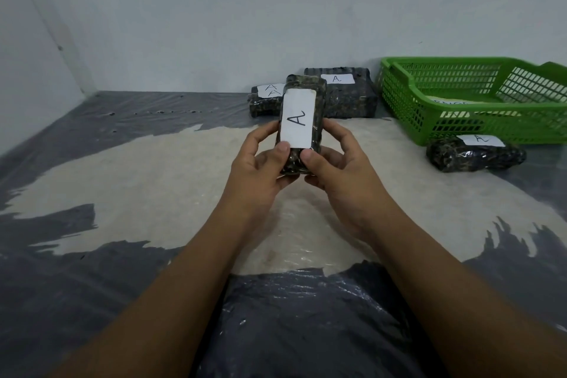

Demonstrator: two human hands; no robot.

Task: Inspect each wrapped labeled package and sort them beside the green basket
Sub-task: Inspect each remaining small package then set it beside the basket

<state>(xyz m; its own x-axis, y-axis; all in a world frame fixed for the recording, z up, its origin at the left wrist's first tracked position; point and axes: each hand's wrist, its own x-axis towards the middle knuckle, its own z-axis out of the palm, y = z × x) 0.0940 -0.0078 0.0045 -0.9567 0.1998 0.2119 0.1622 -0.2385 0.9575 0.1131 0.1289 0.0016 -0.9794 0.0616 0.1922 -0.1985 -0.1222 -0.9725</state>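
Both hands (260,163) grip a wrapped package (302,129); label (298,120) reads "A".

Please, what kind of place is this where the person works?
Probably a bare indoor room corner used for sorting: plain white walls, plastic sheeting over the surface, a green basket and dark wrapped packages labelled A beside it.

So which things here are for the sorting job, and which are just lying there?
For the job: held package, left hand, right hand, green basket, big back package, small back package, front package.
Just there: plastic floor sheet, wall.
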